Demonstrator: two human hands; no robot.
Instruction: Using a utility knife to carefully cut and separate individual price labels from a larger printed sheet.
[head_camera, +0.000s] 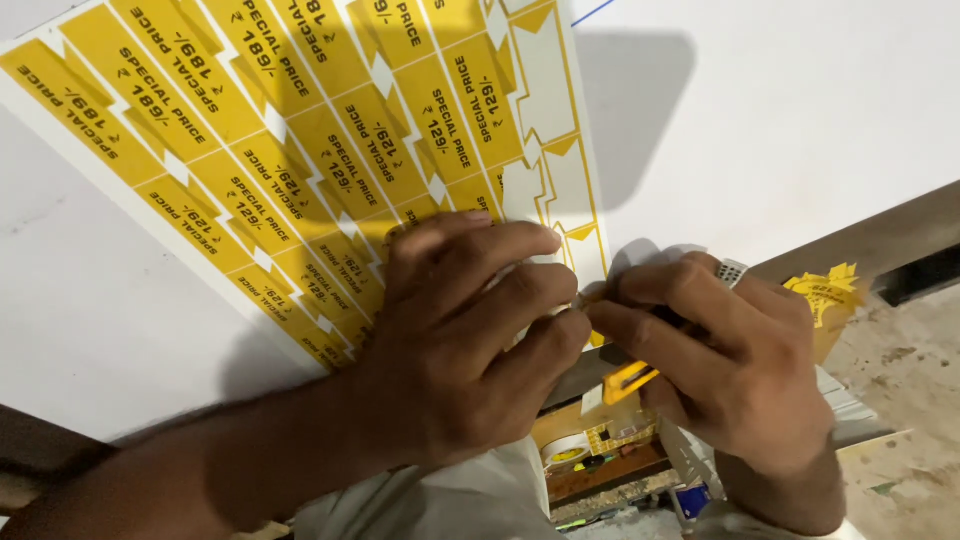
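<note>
A large sheet of yellow arrow-shaped price stickers (300, 150) lies slanted on a white table (780, 120). My left hand (460, 350) presses flat on the sheet's near corner, fingers spread and pointing right. My right hand (730, 360) is closed around a yellow utility knife (630, 380), its tip hidden where both hands' fingers meet at the sheet's edge. A ring (732, 272) shows on a right finger. Some sticker slots near the right edge of the sheet are peeled off and white.
A loose yellow sticker (830, 295) lies by the table's right edge. Below the table edge are a roll of tape (567, 452), a wooden shelf (610, 475) and a dusty floor (900, 400). White table surface spreads to the left and upper right.
</note>
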